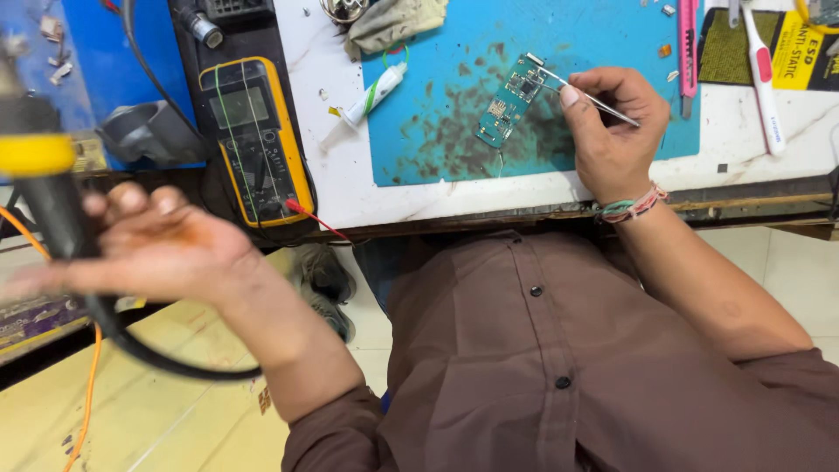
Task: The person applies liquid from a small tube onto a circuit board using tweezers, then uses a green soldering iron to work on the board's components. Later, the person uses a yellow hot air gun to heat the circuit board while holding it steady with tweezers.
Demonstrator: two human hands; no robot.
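While our right hand (612,131) pinches tweezers (584,93) over the circuit board's (509,100) edge, our blurred left hand (149,245) seemingly grips a black tool (39,183); open mat (437,140) beside.

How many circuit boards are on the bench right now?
1. A green circuit board lies on the blue work mat, its upper end gripped by tweezers in the right hand. More could be hidden beyond the frame.
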